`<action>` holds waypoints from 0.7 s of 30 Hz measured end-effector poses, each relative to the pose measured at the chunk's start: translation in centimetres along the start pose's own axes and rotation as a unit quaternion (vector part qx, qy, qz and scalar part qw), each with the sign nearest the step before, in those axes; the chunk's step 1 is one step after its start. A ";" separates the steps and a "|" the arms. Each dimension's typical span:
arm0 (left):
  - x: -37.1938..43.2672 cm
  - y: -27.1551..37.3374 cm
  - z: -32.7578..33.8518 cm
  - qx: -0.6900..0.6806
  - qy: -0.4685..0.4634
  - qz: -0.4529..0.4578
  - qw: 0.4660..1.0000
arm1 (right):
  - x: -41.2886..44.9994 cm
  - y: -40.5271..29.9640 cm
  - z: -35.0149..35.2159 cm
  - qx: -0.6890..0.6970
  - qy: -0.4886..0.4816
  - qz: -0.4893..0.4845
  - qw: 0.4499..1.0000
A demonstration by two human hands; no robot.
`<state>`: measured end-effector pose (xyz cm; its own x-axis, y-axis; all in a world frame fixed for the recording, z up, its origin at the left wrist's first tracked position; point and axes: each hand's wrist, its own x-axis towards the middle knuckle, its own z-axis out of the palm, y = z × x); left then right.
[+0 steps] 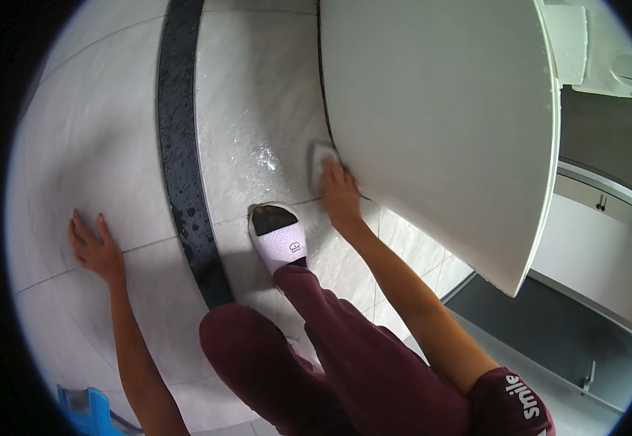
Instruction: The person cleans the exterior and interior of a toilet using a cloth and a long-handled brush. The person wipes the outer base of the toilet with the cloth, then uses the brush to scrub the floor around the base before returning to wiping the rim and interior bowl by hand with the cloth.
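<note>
My right hand [341, 199] reaches down to the pale tiled floor [239, 109] at the foot of a large white panel [436, 109]. Under its fingers is a blurred, whitish, flat pad or cloth [324, 156], pressed to the wet tile beside the panel's dark lower seam. My left hand [95, 248] is apart from it at the left, fingers spread over grey tiles, with nothing in it. Whether its fingertips touch the tile cannot be told.
A wet black strip [180, 136] runs between the tiles. My foot in a pink-and-white slipper [283, 240] stands on the wet tile. A blue plastic object [98, 411] is at lower left. A dark door with a handle [589, 376] stands at lower right.
</note>
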<state>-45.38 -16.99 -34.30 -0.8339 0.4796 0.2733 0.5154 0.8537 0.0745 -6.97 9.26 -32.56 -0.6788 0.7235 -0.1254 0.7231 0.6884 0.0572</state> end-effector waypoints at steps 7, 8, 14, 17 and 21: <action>0.1 -0.5 0.8 0.005 0.018 0.014 1.000 | -14.0 7.0 0.0 0.057 -0.152 0.255 0.953; 0.1 -0.6 0.8 0.006 0.019 0.010 1.000 | -13.7 7.1 0.4 0.056 -0.133 0.210 0.967; -0.1 -0.1 0.6 0.013 0.003 0.009 1.000 | -6.7 1.5 0.4 0.048 -0.120 0.261 0.957; -0.4 -0.5 1.0 0.037 -0.001 0.009 0.999 | -6.8 1.9 -0.8 0.044 -0.139 0.231 0.962; -0.3 0.1 0.9 -0.005 0.024 0.019 1.000 | -5.0 2.0 -1.7 0.141 -0.075 0.038 0.986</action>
<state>-45.21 -16.84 -35.28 -0.8029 0.5018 0.3216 0.5492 0.8326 0.0721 -2.38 7.08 -30.15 -0.6094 0.7425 -0.2779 0.7928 0.5745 -0.2035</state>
